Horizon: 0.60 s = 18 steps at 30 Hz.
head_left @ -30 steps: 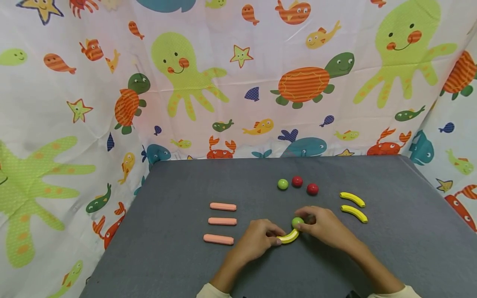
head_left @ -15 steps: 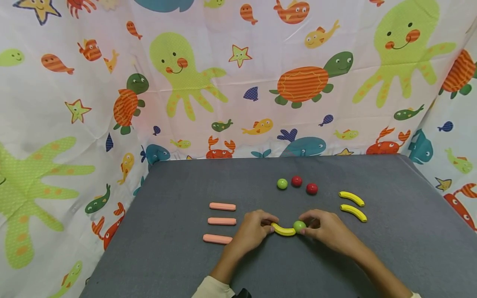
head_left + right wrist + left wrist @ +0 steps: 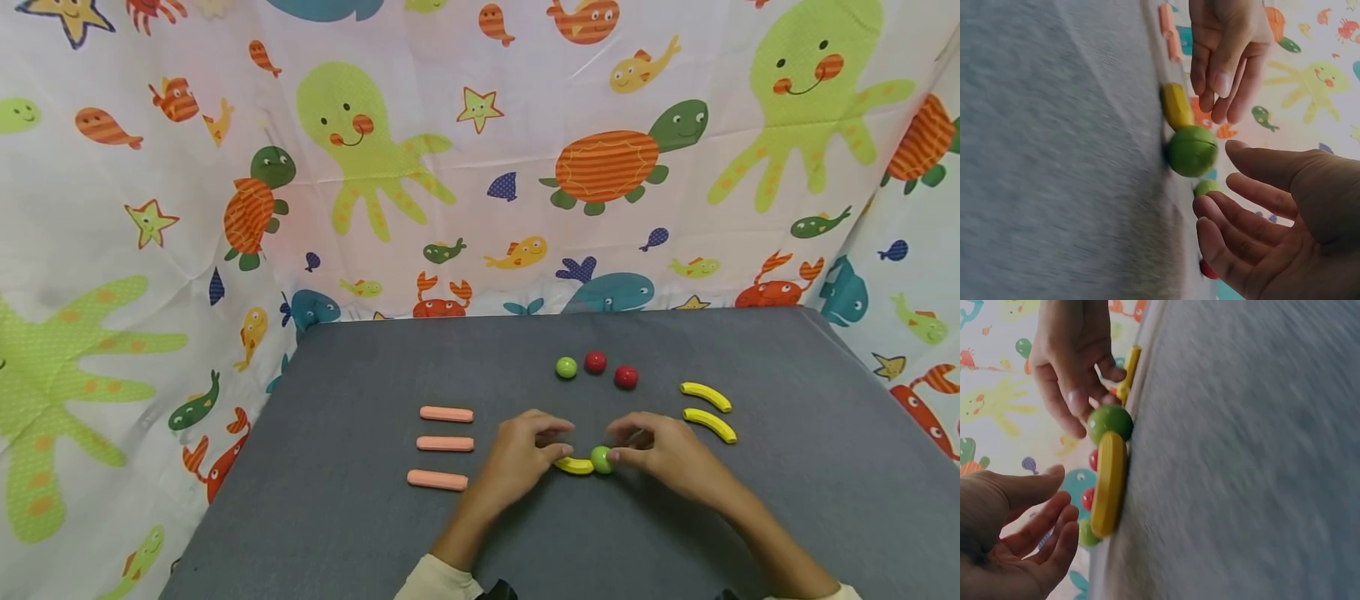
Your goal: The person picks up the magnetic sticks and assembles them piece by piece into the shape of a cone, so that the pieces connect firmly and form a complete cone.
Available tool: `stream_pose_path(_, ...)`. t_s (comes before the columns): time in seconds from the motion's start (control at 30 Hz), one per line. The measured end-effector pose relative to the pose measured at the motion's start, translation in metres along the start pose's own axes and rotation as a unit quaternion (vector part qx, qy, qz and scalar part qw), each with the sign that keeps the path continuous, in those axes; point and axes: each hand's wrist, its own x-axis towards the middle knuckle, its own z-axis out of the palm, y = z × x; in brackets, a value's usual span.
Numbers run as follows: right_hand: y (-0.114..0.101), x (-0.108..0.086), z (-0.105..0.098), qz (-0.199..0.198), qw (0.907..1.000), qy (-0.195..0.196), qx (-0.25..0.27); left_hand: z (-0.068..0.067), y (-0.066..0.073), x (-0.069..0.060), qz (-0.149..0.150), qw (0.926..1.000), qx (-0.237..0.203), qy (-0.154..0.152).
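Observation:
A yellow toy banana lies on the grey table, one end against a green ball. In the left wrist view, my left hand hovers beside the banana, fingers relaxed and apart from it. My right hand is just right of the green ball. The right wrist view shows a gap between its loosely bent fingers and the ball, which has a seam across it. Neither hand holds anything.
Three pink sausage-like sticks lie in a column to the left. Behind the hands sit another green ball and two red balls. Two more toy bananas lie at the right. A sea-animal curtain hangs behind the table.
The banana was turned and shifted slightly left and away, staying against the green ball. Then my left hand let go of the banana, and my right hand let go of the ball.

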Motion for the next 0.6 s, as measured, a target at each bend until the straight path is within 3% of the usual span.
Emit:
stream_pose_path(0.13,-0.002,0.003,-0.01,-0.001,0.9998,0.019,-0.01,0.006,0.01,0.004,0.006,0.9997,-0.023,-0.009)
stream_pose_path(0.33,-0.003,0.009,-0.026,0.002,0.9974,0.062,-0.036,0.018,0.015,0.008,-0.018,0.999,-0.027,-0.031)
stream_pose_path(0.6,0.02,0.011,-0.049,0.018,0.9908,0.107,-0.081,0.025,0.014,0.009,-0.016,0.9986,-0.019,-0.047)
